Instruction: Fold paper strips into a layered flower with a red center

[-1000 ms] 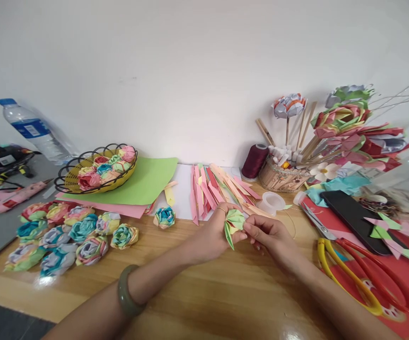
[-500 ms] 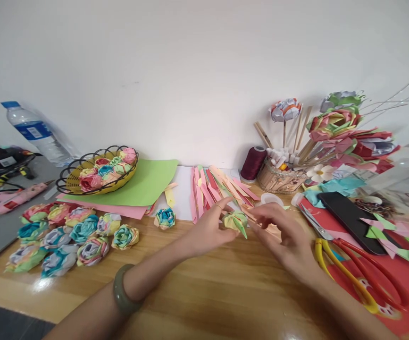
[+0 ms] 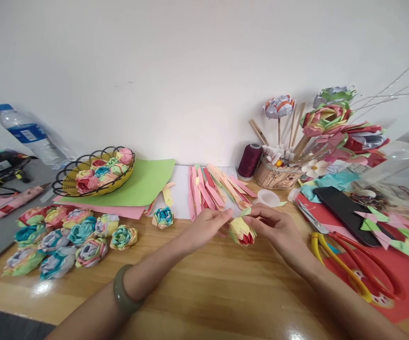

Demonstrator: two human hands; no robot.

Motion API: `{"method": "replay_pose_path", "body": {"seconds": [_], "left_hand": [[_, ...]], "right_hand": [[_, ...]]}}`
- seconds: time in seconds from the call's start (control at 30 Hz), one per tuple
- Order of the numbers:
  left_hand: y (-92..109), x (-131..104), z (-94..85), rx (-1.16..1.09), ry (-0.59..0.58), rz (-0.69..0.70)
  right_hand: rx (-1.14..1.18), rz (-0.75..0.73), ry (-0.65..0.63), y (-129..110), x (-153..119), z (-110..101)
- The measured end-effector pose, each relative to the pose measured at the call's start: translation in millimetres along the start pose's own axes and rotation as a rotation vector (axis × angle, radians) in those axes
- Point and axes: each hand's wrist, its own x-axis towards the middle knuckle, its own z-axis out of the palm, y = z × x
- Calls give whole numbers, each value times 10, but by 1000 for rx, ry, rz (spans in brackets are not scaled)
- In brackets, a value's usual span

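A small paper flower [image 3: 242, 232], pale yellow and green outside with a red centre, is held above the wooden table between my two hands. My left hand [image 3: 209, 229], bent at the fingers, is closed at its left side. My right hand [image 3: 273, 226] pinches its right side and a green tip at the top. The red centre faces down and toward me. Behind my hands lie folded paper strips [image 3: 207, 189] in pink, red and peach. To the left sits a blue and cream paper flower [image 3: 162, 217].
Several paper flowers [image 3: 86, 230] cover the left of the table, before a yellow basket [image 3: 70, 182] and green paper [image 3: 154, 179]. On the right are scissors [image 3: 362, 264], a black phone [image 3: 346, 215], a thread spool [image 3: 250, 160] and a flower-filled wooden pot [image 3: 277, 175].
The paper flower has been turned, so its red centre now shows instead of its green tip pointing down. My fingers have shifted around it. The whole view has moved slightly.
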Motion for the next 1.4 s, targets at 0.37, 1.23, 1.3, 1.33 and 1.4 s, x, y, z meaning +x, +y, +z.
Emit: {"method": "replay_pose_path", "body": {"seconds": [0.37, 1.23, 1.3, 1.33, 1.4], "left_hand": [[18, -21, -48, -296, -68, -113], [-51, -27, -60, -547, -198, -172], [-42, -29, -58, -537, -192, -170], [-35, -31, -54, -535, -184, -171], [-16, -36, -44, -540, -158, -172]], "right_hand": [[127, 152, -111, 10, 6, 24], [314, 190, -224, 99, 12, 46], [339, 214, -231, 93, 1, 50], [351, 224, -229, 92, -4, 51], [378, 246, -225, 93, -11, 50]]}}
